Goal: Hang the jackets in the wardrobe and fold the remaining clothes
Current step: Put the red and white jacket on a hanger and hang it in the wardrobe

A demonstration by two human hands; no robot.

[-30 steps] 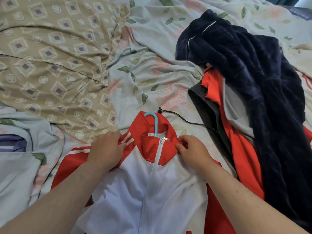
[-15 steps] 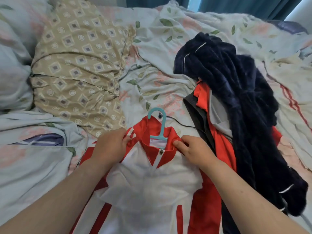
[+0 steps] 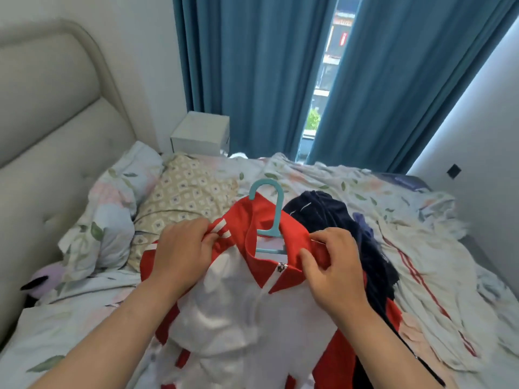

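A red and white zip jacket [image 3: 241, 313] hangs on a light blue plastic hanger [image 3: 273, 211], whose hook sticks up out of the red collar. My left hand [image 3: 182, 254] grips the jacket's left shoulder by the white stripes. On the other side, my right hand [image 3: 331, 265] pinches the red collar and shoulder. The jacket is lifted off the bed, its lower part trailing on the sheet. A dark navy fleece garment [image 3: 345, 234] lies heaped just behind my right hand.
The bed [image 3: 84, 318] has a floral sheet, a beige patterned pillow [image 3: 185, 197] and a white cloth with red stripes [image 3: 427, 276] at the right. A padded headboard [image 3: 50, 122] stands at the left, a white bedside box [image 3: 200, 133] and blue curtains [image 3: 252, 74] behind.
Both hands have raised the jacket by its shoulders off the bed. The view has tilted up, so the headboard, curtains and window now show.
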